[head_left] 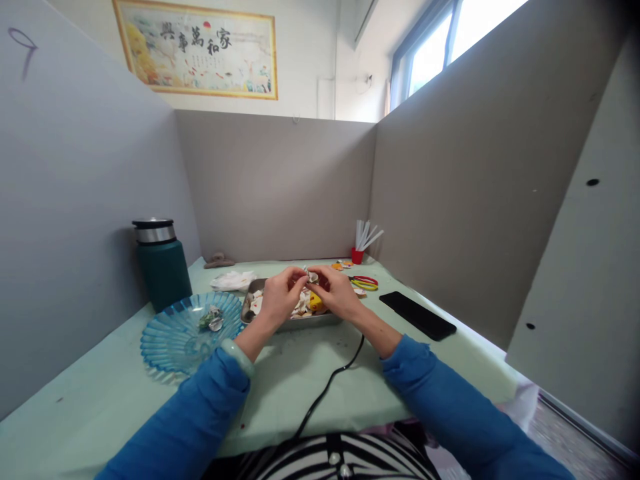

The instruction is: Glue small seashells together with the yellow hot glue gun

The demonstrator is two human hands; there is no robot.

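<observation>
While our left hand [281,293] and right hand [341,291] meet straight ahead at twelve o'clock, the grip of each is pinching at the fingertips, and a small pale piece [313,277] sits between them. We see it over the metal tray [310,323] on the tabletop [380,393], where pale scraps [302,308] and a yellow item [316,302] lie. Our left fingers close on its nine o'clock side and our right ones on its three o'clock side, so neither hand is clearly nearer. We cannot tell its long axis, because our fingers cover much of it. From the grip, the blue plate [159,341] lies toward eight o'clock, the red-and-yellow-handled tool [369,287] near three, and the black slab [417,315] toward four.
</observation>
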